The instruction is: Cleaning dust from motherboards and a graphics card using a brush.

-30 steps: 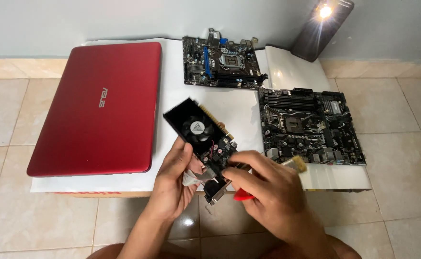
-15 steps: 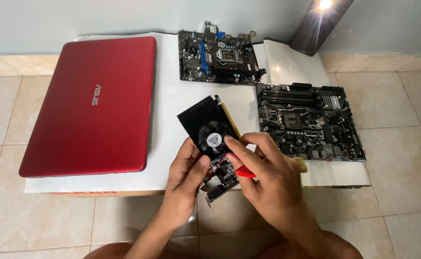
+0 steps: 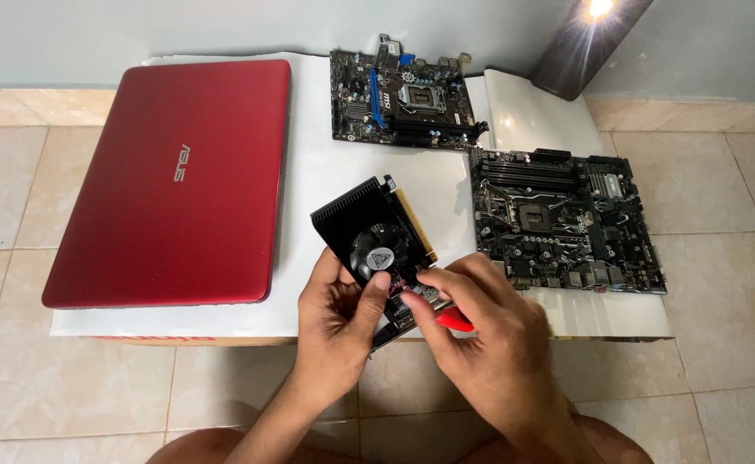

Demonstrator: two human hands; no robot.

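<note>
Partly behind both hands' fingers (image 3: 375,296): graphics card (image 3: 369,228), red-handled tool (image 3: 456,320).

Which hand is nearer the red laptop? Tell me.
Left. The left hand holds the graphics card just right of the red laptop; the right hand, gripping a red-handled tool, is farther right.

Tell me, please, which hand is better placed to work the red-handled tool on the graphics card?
The right hand: it already has the red-handled tool with its tip at the graphics card. The left hand is busy steadying the card, thumb near the fan.
</note>
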